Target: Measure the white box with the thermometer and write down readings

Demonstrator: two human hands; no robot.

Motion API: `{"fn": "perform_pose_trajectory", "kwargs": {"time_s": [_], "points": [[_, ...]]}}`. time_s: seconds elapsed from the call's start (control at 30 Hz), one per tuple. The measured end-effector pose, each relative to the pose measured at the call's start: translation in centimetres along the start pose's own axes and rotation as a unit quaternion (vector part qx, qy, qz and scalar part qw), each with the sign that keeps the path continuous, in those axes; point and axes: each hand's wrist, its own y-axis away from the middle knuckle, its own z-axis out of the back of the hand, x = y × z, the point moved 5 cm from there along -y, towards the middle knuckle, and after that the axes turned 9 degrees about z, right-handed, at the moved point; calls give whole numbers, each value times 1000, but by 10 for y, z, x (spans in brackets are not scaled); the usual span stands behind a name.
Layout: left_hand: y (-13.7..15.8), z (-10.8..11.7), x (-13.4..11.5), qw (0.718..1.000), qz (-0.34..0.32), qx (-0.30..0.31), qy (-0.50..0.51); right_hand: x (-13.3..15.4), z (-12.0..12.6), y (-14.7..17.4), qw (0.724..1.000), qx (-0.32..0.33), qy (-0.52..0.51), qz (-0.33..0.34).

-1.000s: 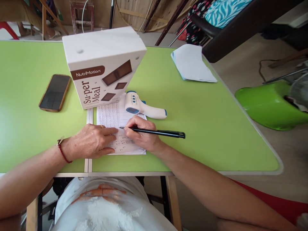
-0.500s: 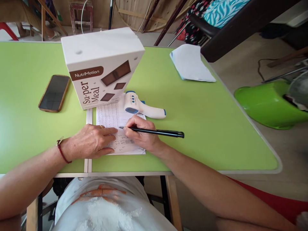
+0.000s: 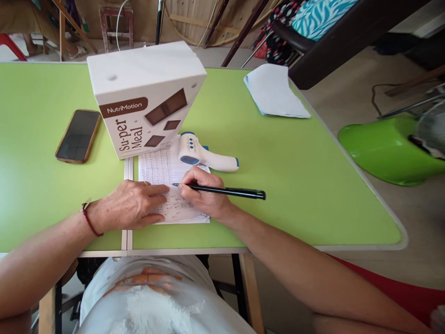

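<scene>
My right hand (image 3: 205, 192) pinches a black pen (image 3: 231, 191) near its point, and the tip is at the handwritten sheet of paper (image 3: 156, 166). Fingers stretched out, my left hand (image 3: 139, 204) lies flat across the left part of that sheet. Rows of small writing cover much of the paper. Just beyond the hands, a white and blue infrared thermometer (image 3: 208, 155) rests partly on the sheet. A white "NutriMotion" box (image 3: 149, 99) stands upright at the paper's far edge and hides part of it.
A smartphone (image 3: 78, 136) in a brown case lies left of the box on the green table (image 3: 295, 185). Folded white paper (image 3: 274, 90) sits by the far right edge. A bright green bin (image 3: 385, 150) is on the floor to the right. Part of another person (image 3: 31, 23) shows at far left.
The view has shifted very slightly. Both hands and the pen keep nearly the same place on the sheet.
</scene>
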Motion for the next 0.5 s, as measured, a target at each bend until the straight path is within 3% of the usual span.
{"fn": "perform_pose_trajectory", "kwargs": {"time_s": [0.5], "points": [[0,0,0,1000,0,3,-6,0,-1,-1,1000,-2,7,-7]]}}
